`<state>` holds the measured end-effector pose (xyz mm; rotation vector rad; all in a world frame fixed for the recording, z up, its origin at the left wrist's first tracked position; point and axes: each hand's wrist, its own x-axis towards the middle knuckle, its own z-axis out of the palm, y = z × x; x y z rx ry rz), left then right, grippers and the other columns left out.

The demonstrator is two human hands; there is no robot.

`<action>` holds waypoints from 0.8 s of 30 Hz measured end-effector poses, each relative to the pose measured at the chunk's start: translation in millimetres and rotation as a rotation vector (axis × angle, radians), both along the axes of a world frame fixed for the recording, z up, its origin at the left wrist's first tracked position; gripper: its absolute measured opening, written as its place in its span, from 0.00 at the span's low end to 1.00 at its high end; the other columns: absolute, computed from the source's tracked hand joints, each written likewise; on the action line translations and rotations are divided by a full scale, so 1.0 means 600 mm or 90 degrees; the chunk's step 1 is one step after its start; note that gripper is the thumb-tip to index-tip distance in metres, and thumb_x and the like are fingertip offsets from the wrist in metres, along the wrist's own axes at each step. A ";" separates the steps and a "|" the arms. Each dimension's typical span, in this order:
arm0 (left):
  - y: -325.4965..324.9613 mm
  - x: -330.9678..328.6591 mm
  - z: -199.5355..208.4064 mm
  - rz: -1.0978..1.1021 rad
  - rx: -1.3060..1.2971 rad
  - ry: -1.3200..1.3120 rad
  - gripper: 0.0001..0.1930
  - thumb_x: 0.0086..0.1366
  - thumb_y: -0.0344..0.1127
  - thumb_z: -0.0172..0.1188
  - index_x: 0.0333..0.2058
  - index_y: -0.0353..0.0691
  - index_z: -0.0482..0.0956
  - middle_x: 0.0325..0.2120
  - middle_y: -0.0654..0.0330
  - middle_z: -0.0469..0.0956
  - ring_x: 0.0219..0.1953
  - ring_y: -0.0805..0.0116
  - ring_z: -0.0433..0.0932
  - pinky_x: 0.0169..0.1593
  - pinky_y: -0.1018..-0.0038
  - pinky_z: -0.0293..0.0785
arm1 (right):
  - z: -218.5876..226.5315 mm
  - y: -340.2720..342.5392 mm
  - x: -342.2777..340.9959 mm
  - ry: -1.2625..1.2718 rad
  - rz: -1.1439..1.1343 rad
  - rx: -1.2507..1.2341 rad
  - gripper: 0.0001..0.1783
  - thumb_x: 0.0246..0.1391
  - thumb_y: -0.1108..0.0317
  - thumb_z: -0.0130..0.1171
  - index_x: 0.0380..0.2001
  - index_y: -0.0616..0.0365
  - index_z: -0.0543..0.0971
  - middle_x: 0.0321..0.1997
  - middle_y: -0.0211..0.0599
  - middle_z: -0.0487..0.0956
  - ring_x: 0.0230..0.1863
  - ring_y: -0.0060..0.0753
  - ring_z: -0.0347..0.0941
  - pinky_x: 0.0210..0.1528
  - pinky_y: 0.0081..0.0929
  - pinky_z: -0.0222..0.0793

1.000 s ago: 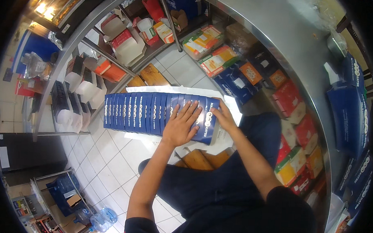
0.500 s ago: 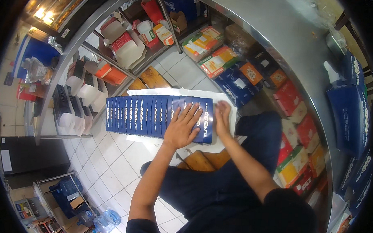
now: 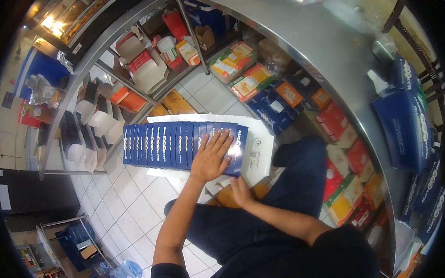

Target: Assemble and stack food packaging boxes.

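Observation:
A fanned row of dark blue folded cartons [image 3: 156, 145] with white lettering and round emblems lies overlapped in front of me. Under it is a white printed sheet [image 3: 262, 146], its right end showing beyond the row. My left hand [image 3: 211, 157] rests flat on the right part of the row, fingers spread, holding nothing. Near the lower right corner of the last carton is my right hand [image 3: 241, 192], fingertips close to its near edge and slightly apart. Whether they touch the carton I cannot tell. Beneath the sheet, a wooden slatted surface [image 3: 225, 195] shows partly.
Shelves with open food boxes [image 3: 146, 67] curve around the far left. Stacked flat cartons [image 3: 275, 109] and red boxes [image 3: 333, 121] fill the shelf on the right, under a steel counter [image 3: 328, 49]. Blue cartons [image 3: 402, 125] lie on that counter. Water bottles [image 3: 127, 270] stand at lower left.
My right hand has moved from the row's right end toward me, to its near corner, uncovering the white sheet's end. My left hand stays on the cartons. The whole view has shifted slightly.

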<state>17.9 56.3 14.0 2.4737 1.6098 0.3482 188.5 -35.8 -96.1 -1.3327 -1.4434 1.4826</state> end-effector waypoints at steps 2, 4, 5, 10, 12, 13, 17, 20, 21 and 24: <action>-0.001 0.001 0.001 -0.002 -0.003 0.013 0.33 0.71 0.48 0.50 0.71 0.45 0.63 0.74 0.56 0.58 0.75 0.53 0.56 0.76 0.50 0.46 | -0.004 0.009 0.003 -0.008 0.019 0.038 0.28 0.75 0.57 0.44 0.68 0.66 0.61 0.61 0.58 0.73 0.65 0.57 0.68 0.66 0.43 0.61; -0.001 0.002 0.003 -0.004 0.003 0.003 0.32 0.71 0.48 0.49 0.71 0.44 0.62 0.74 0.56 0.57 0.75 0.53 0.56 0.76 0.50 0.46 | -0.009 0.030 0.004 0.120 -0.051 0.062 0.30 0.74 0.56 0.45 0.70 0.64 0.59 0.67 0.54 0.67 0.70 0.53 0.62 0.71 0.42 0.56; -0.003 0.002 0.003 -0.005 0.003 0.001 0.32 0.71 0.48 0.49 0.72 0.44 0.62 0.74 0.55 0.58 0.75 0.53 0.56 0.76 0.50 0.45 | -0.012 0.052 0.008 0.079 -0.133 0.180 0.31 0.74 0.56 0.46 0.71 0.64 0.58 0.71 0.51 0.62 0.74 0.50 0.56 0.75 0.41 0.49; -0.006 0.001 0.007 -0.024 -0.008 0.001 0.33 0.72 0.47 0.48 0.73 0.44 0.60 0.75 0.53 0.56 0.76 0.50 0.54 0.76 0.50 0.43 | -0.029 0.234 0.004 0.155 -0.151 0.072 0.40 0.75 0.45 0.39 0.76 0.65 0.50 0.80 0.55 0.52 0.81 0.48 0.45 0.80 0.37 0.40; -0.006 0.001 0.007 -0.023 -0.010 0.006 0.33 0.72 0.47 0.48 0.73 0.44 0.59 0.75 0.53 0.56 0.76 0.50 0.54 0.76 0.50 0.43 | -0.025 0.262 -0.003 0.195 -0.115 0.037 0.42 0.75 0.42 0.37 0.77 0.64 0.48 0.81 0.55 0.49 0.82 0.47 0.43 0.80 0.37 0.39; -0.005 0.001 0.007 -0.028 -0.013 0.017 0.33 0.72 0.47 0.47 0.73 0.44 0.59 0.75 0.53 0.56 0.76 0.50 0.54 0.76 0.50 0.43 | -0.022 0.272 -0.007 0.177 -0.113 0.030 0.44 0.75 0.40 0.35 0.77 0.64 0.47 0.81 0.55 0.49 0.82 0.48 0.42 0.80 0.36 0.38; -0.005 -0.001 0.006 -0.032 -0.016 0.009 0.34 0.72 0.47 0.47 0.74 0.44 0.58 0.75 0.53 0.56 0.77 0.51 0.52 0.77 0.50 0.43 | -0.017 0.277 -0.017 0.162 -0.108 0.019 0.46 0.74 0.38 0.34 0.77 0.65 0.45 0.81 0.56 0.48 0.82 0.48 0.41 0.80 0.36 0.36; -0.005 0.000 0.005 -0.029 -0.020 0.016 0.35 0.71 0.48 0.48 0.74 0.43 0.58 0.75 0.54 0.56 0.77 0.51 0.52 0.77 0.51 0.42 | -0.011 0.278 -0.016 0.165 -0.121 0.067 0.44 0.75 0.40 0.35 0.76 0.67 0.49 0.79 0.55 0.54 0.80 0.47 0.47 0.80 0.35 0.41; -0.004 0.000 0.006 -0.030 -0.022 0.022 0.35 0.71 0.49 0.48 0.73 0.43 0.58 0.75 0.54 0.55 0.77 0.51 0.52 0.77 0.51 0.42 | -0.003 0.280 -0.013 0.135 -0.119 0.025 0.44 0.74 0.40 0.36 0.76 0.68 0.50 0.79 0.55 0.55 0.80 0.45 0.48 0.79 0.35 0.42; -0.005 0.005 0.009 -0.030 -0.031 0.015 0.35 0.72 0.50 0.46 0.72 0.40 0.60 0.74 0.50 0.57 0.76 0.49 0.53 0.77 0.50 0.41 | 0.059 0.269 0.010 -0.074 -0.140 0.087 0.43 0.72 0.48 0.47 0.75 0.69 0.50 0.77 0.64 0.55 0.78 0.61 0.50 0.78 0.43 0.45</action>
